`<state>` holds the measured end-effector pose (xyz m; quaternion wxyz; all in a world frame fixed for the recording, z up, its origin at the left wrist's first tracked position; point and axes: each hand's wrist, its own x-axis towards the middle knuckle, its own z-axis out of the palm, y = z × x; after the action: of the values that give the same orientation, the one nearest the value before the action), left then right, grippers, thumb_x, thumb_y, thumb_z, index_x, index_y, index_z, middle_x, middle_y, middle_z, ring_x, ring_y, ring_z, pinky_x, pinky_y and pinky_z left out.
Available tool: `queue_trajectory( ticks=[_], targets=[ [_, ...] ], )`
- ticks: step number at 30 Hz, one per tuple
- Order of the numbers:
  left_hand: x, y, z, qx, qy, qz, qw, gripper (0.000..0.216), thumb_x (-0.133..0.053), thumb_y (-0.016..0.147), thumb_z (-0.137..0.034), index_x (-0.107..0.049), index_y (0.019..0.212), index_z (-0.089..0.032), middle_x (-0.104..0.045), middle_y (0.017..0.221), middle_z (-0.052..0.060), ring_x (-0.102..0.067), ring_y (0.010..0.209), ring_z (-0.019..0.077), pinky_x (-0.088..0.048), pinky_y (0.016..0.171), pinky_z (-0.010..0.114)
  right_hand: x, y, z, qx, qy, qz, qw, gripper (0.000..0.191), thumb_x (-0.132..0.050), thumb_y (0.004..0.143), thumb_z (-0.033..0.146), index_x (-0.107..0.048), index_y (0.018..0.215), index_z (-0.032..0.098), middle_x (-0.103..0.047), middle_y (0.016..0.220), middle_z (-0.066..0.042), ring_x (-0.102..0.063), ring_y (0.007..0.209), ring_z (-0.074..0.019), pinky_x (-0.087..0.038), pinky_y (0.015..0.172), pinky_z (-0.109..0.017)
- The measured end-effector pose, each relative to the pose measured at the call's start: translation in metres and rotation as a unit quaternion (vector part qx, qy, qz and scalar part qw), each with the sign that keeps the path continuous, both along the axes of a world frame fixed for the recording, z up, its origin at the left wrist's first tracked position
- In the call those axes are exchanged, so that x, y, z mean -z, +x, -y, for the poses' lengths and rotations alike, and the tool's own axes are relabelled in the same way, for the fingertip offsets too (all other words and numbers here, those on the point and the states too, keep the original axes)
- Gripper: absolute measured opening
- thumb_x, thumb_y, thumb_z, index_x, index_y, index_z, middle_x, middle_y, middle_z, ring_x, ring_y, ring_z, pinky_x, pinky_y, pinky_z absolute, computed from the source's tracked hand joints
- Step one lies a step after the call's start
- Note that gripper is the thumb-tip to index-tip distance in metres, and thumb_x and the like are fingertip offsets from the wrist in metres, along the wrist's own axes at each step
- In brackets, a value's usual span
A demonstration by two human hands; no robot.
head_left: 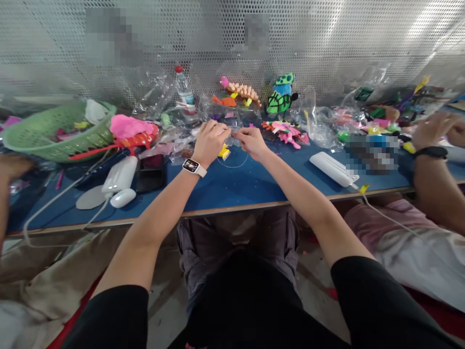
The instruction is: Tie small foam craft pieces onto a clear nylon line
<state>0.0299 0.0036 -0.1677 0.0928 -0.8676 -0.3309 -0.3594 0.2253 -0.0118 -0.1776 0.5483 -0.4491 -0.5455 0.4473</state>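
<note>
My left hand [211, 141], with a watch on its wrist, is closed over the blue table, fingers bent together. What it holds is hidden beneath the fingers. Just to its right, my right hand [252, 141] pinches thumb and forefinger close to the left fingertips. A thin pale thread [234, 167] loops on the table below the hands and runs up toward the right hand. Under the left fingers lies a small yellow piece [224, 152]. Clear plastic bags and small coloured pieces lie behind both hands.
A green basket [54, 154], a pink-and-red plush toy [132, 128], a dark phone [150, 173] and a white power bank [121, 175] are at left. Stuffed toys [279, 99] and a water bottle [185, 89] stand behind. Another white power bank [332, 168] lies right. Co-workers' arms show both sides.
</note>
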Motion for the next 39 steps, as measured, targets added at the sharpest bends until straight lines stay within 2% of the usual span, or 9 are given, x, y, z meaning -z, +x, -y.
queue_trajectory(
  ticks=[8, 13, 16, 19, 24, 26, 30, 32, 39],
  targets=[
    [-0.003, 0.003, 0.003, 0.026, -0.037, 0.006, 0.999, 0.033, -0.053, 0.107, -0.014, -0.083, 0.117, -0.025, -0.080, 0.133, 0.014, -0.068, 0.126, 0.0340, -0.049, 0.116, 0.057, -0.004, 0.002, 0.003, 0.044, 0.124, 0.106, 0.986, 0.022, -0.081, 0.090, 0.020, -0.073, 0.069, 0.019, -0.066, 0.068, 0.002, -0.056, 0.067, -0.0123, -0.045, 0.065, -0.028],
    [-0.006, -0.006, -0.001, 0.050, -0.083, 0.020, 0.995, 0.034, -0.065, 0.103, -0.019, -0.077, 0.133, -0.028, -0.083, 0.125, 0.010, -0.070, 0.126, 0.0322, -0.049, 0.118, 0.054, -0.008, 0.006, 0.007, 0.018, 0.161, 0.177, 0.971, 0.021, -0.079, 0.090, 0.016, -0.077, 0.069, 0.021, -0.073, 0.074, 0.000, -0.060, 0.072, -0.0156, -0.050, 0.076, -0.032],
    [-0.005, -0.009, -0.007, 0.067, -0.139, 0.049, 0.987, 0.030, -0.071, 0.100, -0.021, -0.077, 0.128, -0.027, -0.084, 0.118, 0.008, -0.074, 0.114, 0.0283, -0.053, 0.114, 0.049, -0.012, 0.010, 0.011, 0.014, 0.175, 0.234, 0.956, 0.019, -0.079, 0.091, 0.013, -0.079, 0.075, 0.023, -0.075, 0.080, -0.001, -0.061, 0.075, -0.0168, -0.051, 0.079, -0.034],
    [0.001, -0.008, -0.014, 0.110, -0.237, 0.128, 0.957, 0.016, -0.077, 0.099, -0.029, -0.079, 0.114, -0.023, -0.083, 0.114, 0.010, -0.076, 0.102, 0.0234, -0.059, 0.100, 0.042, -0.016, 0.014, 0.014, 0.018, 0.191, 0.263, 0.946, 0.016, -0.081, 0.094, 0.016, -0.081, 0.080, 0.023, -0.072, 0.083, -0.002, -0.060, 0.077, -0.0176, -0.051, 0.082, -0.036],
    [0.010, -0.008, -0.021, 0.175, -0.412, 0.246, 0.860, 0.027, -0.086, 0.096, -0.043, -0.078, 0.105, -0.020, -0.080, 0.091, 0.009, -0.075, 0.084, 0.0200, -0.063, 0.082, 0.037, -0.015, 0.018, 0.010, 0.012, 0.211, 0.259, 0.943, 0.013, -0.081, 0.096, 0.023, -0.081, 0.083, 0.022, -0.070, 0.084, -0.002, -0.059, 0.077, -0.0170, -0.050, 0.080, -0.035],
    [0.009, -0.009, -0.018, 0.171, -0.385, 0.259, 0.869, 0.030, -0.089, 0.094, -0.045, -0.077, 0.103, -0.019, -0.080, 0.092, 0.009, -0.076, 0.086, 0.0204, -0.063, 0.083, 0.036, -0.011, 0.017, 0.006, 0.022, 0.213, 0.242, 0.946, 0.014, -0.080, 0.096, 0.023, -0.080, 0.082, 0.020, -0.070, 0.080, -0.001, -0.059, 0.076, -0.0163, -0.049, 0.078, -0.034],
    [0.003, -0.008, -0.006, 0.098, -0.197, 0.183, 0.958, 0.017, -0.084, 0.098, -0.035, -0.078, 0.108, -0.022, -0.084, 0.103, 0.007, -0.078, 0.095, 0.0215, -0.062, 0.092, 0.037, -0.004, 0.013, -0.002, 0.053, 0.194, 0.170, 0.965, 0.020, -0.082, 0.095, 0.031, -0.078, 0.079, 0.020, -0.067, 0.072, 0.001, -0.057, 0.072, -0.0144, -0.047, 0.071, -0.031],
    [0.002, -0.006, -0.002, 0.059, -0.125, 0.125, 0.982, 0.010, -0.079, 0.101, -0.027, -0.078, 0.111, -0.024, -0.085, 0.110, 0.007, -0.078, 0.098, 0.0227, -0.060, 0.098, 0.039, -0.002, 0.012, -0.004, 0.047, 0.170, 0.122, 0.977, 0.025, -0.084, 0.095, 0.038, -0.077, 0.079, 0.020, -0.064, 0.069, 0.002, -0.055, 0.069, -0.0132, -0.044, 0.066, -0.029],
    [0.009, -0.003, -0.001, -0.020, -0.019, -0.006, 1.000, 0.019, -0.065, 0.108, -0.026, -0.078, 0.122, -0.026, -0.082, 0.124, 0.012, -0.079, 0.109, 0.0309, -0.059, 0.096, 0.044, -0.003, 0.009, -0.002, -0.035, 0.028, 0.019, 0.999, 0.033, -0.091, 0.092, 0.048, -0.075, 0.083, 0.021, -0.047, 0.054, 0.008, -0.031, 0.045, -0.0070, -0.022, 0.043, -0.027]
  ],
)
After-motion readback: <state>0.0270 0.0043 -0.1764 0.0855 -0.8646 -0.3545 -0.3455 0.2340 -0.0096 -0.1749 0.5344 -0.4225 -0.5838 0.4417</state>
